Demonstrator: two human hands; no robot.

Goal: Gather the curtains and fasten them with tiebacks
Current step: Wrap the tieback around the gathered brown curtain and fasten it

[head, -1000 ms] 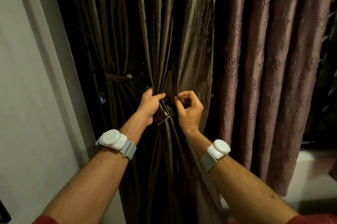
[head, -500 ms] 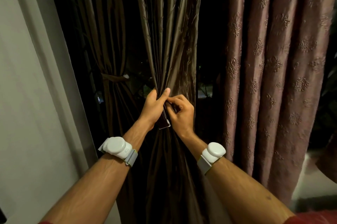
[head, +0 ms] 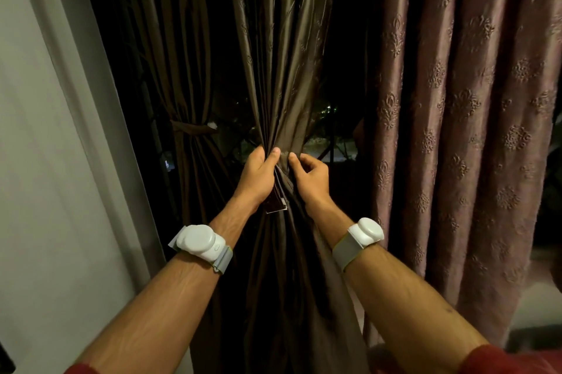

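A: From the head camera, where is the dark curtain (head: pixel 282 69) in relation to the hands?

B: It hangs down the middle of the frame, pinched into a narrow waist right between them. The left hand (head: pixel 258 176) sits at about 9 o'clock of that waist, fingers wrapped round the bunched folds and the thumb pressed on the front. The right hand (head: pixel 310 174) is at 3 o'clock, fingers curled, fingertips and thumb pinching the fabric just beside the left thumb.

A: And the tieback?

B: A dark strap end with a pale edge (head: pixel 276 206) pokes out below the left hand, at 6 o'clock of the heel of the palm, lying against the curtain. Whether the left hand also holds the strap, I cannot tell.

A: Anything else tied?

B: At 9 o'clock of the hands, well apart, another dark curtain (head: pixel 188 75) is cinched by a tied band (head: pixel 194 129). At 3 o'clock hangs a mauve patterned curtain (head: pixel 456 130), loose. Between the curtains shows a dark window (head: pixel 337 124) with small lights.

A: The wrists?

B: Each carries a white device: left (head: pixel 199 241), right (head: pixel 365 230). A pale wall (head: pixel 45 160) fills the 9 o'clock edge.
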